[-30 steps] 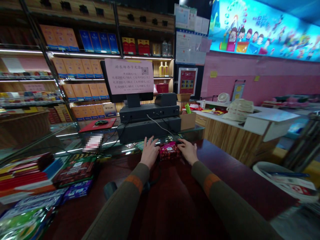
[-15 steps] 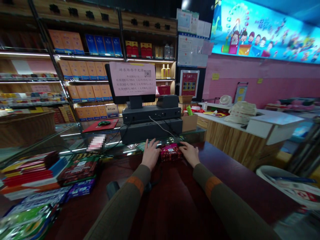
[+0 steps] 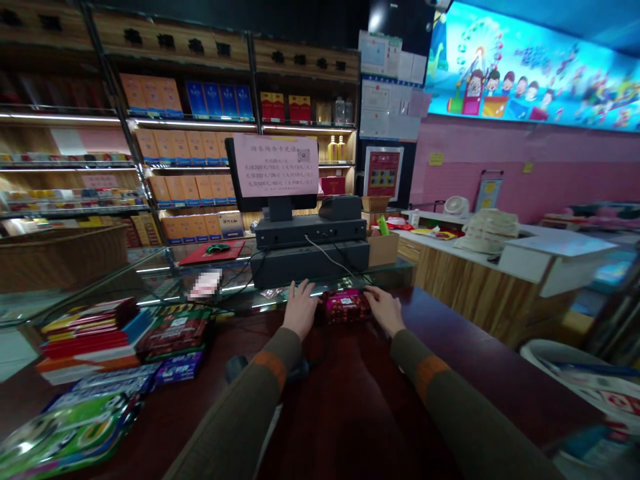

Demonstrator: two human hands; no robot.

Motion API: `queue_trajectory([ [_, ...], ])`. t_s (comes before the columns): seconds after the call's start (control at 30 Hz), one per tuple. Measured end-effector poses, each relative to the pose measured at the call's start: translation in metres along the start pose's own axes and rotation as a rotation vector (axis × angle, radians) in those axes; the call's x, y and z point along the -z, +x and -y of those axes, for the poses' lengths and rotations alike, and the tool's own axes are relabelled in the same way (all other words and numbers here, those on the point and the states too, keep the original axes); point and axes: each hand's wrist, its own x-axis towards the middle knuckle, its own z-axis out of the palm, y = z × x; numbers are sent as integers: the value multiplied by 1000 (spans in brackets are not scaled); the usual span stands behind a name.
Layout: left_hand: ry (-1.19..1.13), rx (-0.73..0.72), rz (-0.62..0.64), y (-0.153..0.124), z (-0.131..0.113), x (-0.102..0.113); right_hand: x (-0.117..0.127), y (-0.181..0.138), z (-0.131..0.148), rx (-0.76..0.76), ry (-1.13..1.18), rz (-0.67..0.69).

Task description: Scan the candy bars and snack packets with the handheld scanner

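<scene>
A small dark red and pink snack packet (image 3: 347,305) lies flat on the dark red-brown tabletop (image 3: 350,380), just in front of the black till equipment. My left hand (image 3: 301,310) is at its left end, fingers spread and pointing forward, the thumb side close to the packet. Whether that thumb touches it I cannot make out. At the packet's right end, my right hand (image 3: 385,309) has its fingers curled together with the tips on the edge. A dark object (image 3: 237,368), partly covered by my left sleeve, sits on the table.
To the left are a pile of red, yellow and white packs (image 3: 93,337), dark green packets (image 3: 175,333), purple packets (image 3: 179,368) and a green packet (image 3: 75,430). Behind the hands stands a monitor (image 3: 275,170) with a pink notice. A white bin (image 3: 537,350) is at the right.
The view has shifted a little, so the scene sits slightly further right and lower. My left hand is now a little further from the packet; my right hand stays at its right end.
</scene>
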Motion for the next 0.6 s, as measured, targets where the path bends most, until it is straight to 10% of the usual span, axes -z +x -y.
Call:
queue_trajectory([
  [0.6, 20, 119, -5, -46, 47, 35, -15, -25, 54, 140, 108, 56],
])
